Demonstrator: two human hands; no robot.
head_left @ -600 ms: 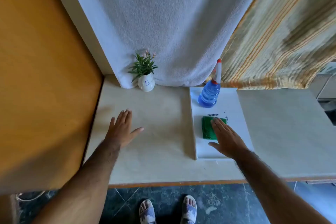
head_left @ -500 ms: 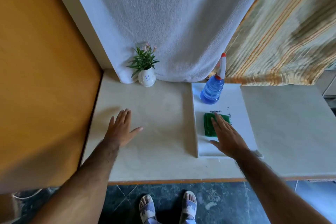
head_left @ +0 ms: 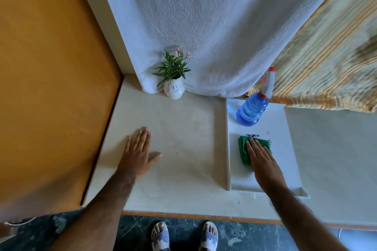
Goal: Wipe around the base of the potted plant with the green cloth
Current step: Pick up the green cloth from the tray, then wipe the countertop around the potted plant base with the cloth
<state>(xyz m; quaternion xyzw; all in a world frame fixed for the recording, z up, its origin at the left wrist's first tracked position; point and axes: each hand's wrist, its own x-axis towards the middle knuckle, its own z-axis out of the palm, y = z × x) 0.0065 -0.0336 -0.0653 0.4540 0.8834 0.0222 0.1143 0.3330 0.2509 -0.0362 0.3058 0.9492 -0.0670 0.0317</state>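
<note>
We are laying right hand (head_left: 263, 161) flat, fingers (head_left: 252, 146) together, on green cloth (head_left: 243, 153) for pickup; left hand (head_left: 137, 155) bracing spread on worktop (head_left: 183, 128); potted plant (head_left: 173, 79) waiting at 12 o'clock.

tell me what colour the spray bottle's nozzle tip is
Red, on a white trigger head above the blue spray bottle; the head view shows it.

Soft daylight, faint shadows, wide-angle bending at edges, slight blur

We see the right hand (head_left: 263, 161) covering much of the cloth (head_left: 243, 152). The dark print (head_left: 253, 135) beside it is too small to read. The tabletop (head_left: 326, 149) and striped curtain (head_left: 330, 63) run off the right edge.
</note>
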